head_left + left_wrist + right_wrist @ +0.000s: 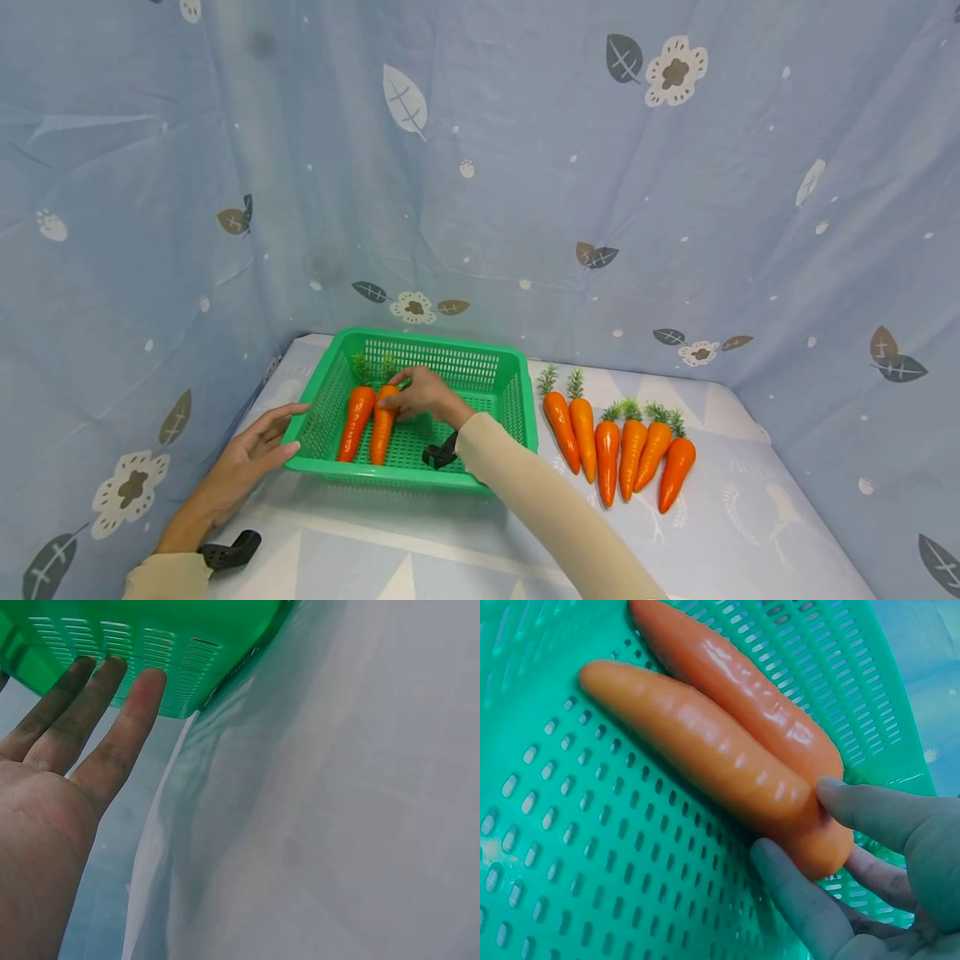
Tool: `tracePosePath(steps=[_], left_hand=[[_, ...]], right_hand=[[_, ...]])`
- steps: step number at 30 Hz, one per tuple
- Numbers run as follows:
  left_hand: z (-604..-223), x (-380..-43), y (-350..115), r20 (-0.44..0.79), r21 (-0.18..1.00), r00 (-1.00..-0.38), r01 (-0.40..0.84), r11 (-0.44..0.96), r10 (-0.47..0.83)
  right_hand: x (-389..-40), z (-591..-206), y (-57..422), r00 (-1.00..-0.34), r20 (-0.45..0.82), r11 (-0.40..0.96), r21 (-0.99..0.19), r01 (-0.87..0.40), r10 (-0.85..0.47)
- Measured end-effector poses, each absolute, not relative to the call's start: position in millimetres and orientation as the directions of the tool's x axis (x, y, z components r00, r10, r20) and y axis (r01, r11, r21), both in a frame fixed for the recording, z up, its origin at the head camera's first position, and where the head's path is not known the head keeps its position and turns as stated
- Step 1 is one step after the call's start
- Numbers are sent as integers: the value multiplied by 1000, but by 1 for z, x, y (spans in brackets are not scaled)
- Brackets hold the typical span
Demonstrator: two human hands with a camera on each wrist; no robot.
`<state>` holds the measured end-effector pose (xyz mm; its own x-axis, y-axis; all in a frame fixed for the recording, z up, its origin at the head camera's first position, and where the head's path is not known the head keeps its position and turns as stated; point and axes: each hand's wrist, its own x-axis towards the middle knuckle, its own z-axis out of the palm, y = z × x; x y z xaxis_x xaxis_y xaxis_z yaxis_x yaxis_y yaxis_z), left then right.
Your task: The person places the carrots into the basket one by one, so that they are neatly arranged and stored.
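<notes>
My right hand [429, 393] reaches into a green plastic basket [375, 473] and pinches a carrot [382, 435] near its leafy end. In the right wrist view the thumb and fingers lie on either side of this lighter orange carrot [694, 739]. Close beside it on the basket floor lies a second, redder carrot [356, 427]. The left hand [247, 462] is at the basket's left side; in the left wrist view its fairly straight fingers [142, 697] touch or nearly touch the slotted outer wall.
Several carrots [633, 442] with green tops lie in a row on the patterned tablecloth [750, 508], right of the basket. A blue curtain [510, 183] with leaves and flowers surrounds the table. Black wrist devices [231, 552] sit at both wrists.
</notes>
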<state>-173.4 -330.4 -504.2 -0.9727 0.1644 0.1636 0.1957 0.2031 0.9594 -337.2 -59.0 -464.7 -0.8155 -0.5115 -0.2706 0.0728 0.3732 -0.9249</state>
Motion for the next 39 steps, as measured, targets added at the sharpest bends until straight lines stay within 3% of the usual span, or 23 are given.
tracePosePath(steps=[6, 13, 19, 39], left_hand=[[-506, -175, -332, 160, 959, -973, 193, 208, 168], [-506, -175, -332, 149, 961, -973, 184, 207, 174], [-505, -174, -333, 150, 961, -972, 186, 204, 180], [-504, -172, -329, 153, 965, -972, 186, 187, 176]], right_hand=[[-337, -464, -58, -813, -280, 349, -932, 102, -511], [-338, -454, -48, -821, -218, 396, -918, -11, -528], [-339, -432, -29, -803, -149, 316, -947, -52, -577], [-333, -392, 120, -873, -18, 265, -956, -128, -487]])
